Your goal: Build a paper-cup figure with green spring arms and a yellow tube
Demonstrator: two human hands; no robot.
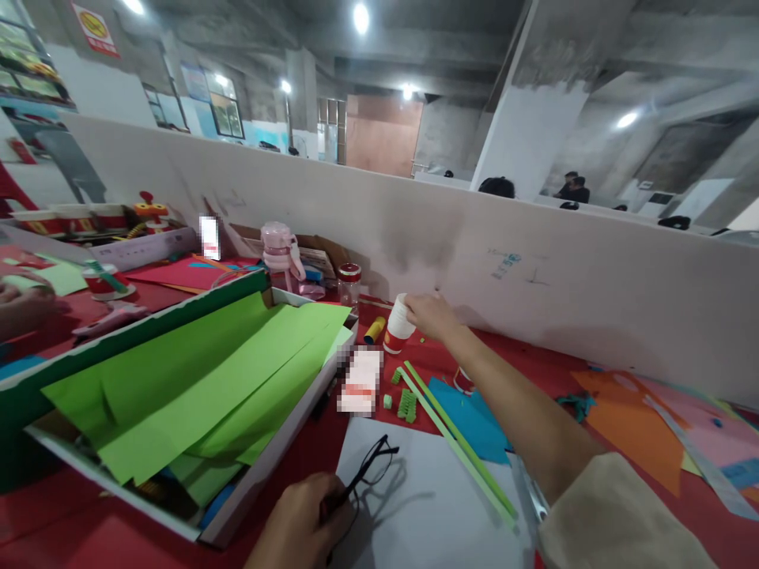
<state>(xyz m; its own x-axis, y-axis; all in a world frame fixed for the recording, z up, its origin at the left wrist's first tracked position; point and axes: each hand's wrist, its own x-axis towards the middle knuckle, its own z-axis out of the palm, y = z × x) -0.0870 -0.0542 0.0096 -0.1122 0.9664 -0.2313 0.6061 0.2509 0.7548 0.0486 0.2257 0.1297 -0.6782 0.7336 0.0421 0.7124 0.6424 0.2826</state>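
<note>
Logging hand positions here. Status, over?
Left hand: holding black glasses over white paper. Right hand: gripping top of stacked paper cups. Yellow tube close beside cups; nothing visibly blocking.

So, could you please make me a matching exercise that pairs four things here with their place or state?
1. Black glasses
2. Stacked paper cups
3. Large green sheets
4. Clear jar

A. Inside the open box
B. Topped with a red lid
C. Held by the left hand
D. Held by the right hand

Pairs: 1-C, 2-D, 3-A, 4-B
</note>
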